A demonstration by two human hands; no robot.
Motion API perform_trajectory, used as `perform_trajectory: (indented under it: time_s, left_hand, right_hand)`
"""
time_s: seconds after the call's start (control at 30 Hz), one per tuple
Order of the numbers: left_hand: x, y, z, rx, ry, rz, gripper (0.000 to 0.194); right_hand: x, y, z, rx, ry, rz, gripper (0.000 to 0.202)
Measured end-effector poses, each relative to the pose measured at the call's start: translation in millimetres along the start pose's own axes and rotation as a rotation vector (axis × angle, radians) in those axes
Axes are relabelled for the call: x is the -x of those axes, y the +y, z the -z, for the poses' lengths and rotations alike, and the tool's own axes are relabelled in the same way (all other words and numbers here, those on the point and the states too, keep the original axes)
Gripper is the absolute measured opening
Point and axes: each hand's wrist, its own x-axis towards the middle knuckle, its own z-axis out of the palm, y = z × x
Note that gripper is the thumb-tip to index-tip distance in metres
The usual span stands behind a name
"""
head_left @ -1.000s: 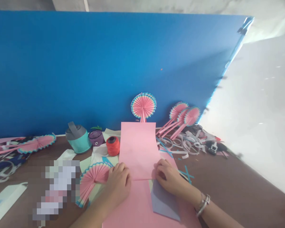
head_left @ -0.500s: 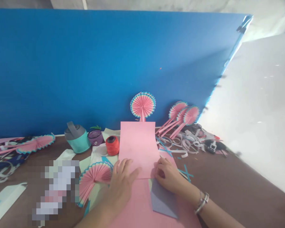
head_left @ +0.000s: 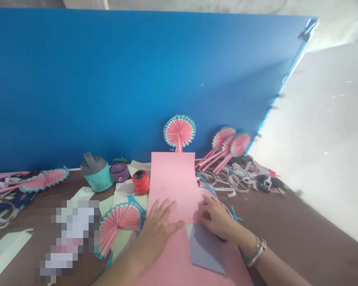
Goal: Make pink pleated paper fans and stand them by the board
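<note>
A pink sheet of paper (head_left: pixel 173 180) stands out in the middle, over a larger pink sheet (head_left: pixel 170 266). My left hand (head_left: pixel 158 232) presses flat on the paper with its fingers spread. At the sheet's right edge, my right hand (head_left: pixel 216 216) is closed, fingers curled together. A thin light tip shows ahead of these fingers and a dark bit below the palm; what they hold is mostly hidden. Partly under that hand lies a grey-blue rectangular piece (head_left: pixel 207 250). Left of my left hand is an open pleated pink paper fan (head_left: pixel 119 222) with a blue edge.
A round pink fan (head_left: pixel 179 133) leans on the blue panel (head_left: pixel 137 71). Several more fans (head_left: pixel 231 145) stand right, above white strip scraps (head_left: pixel 235 178). A teal container (head_left: pixel 98 178), purple cup (head_left: pixel 119 172) and red thread spool (head_left: pixel 141 182) are at left back.
My right hand has shifted slightly right, still closed. My left hand has moved a little right, its fingers flat on the paper. The sheet looks nearly unmoved.
</note>
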Motion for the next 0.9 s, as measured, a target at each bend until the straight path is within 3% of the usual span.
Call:
perform_trajectory:
  time_s: [0.33,0.9]
  left_hand:
    - [0.9,-2.4,-3.4,0.023,-0.031,0.009,0.059]
    - [0.7,-5.5,-3.2,0.057,-0.04,0.012,0.057]
  right_hand:
    - [2.4,3.3,20.3,-0.06,-0.057,0.028,0.015]
    - [-0.2,7.3,22.8,-0.036,-0.119,0.077,0.012]
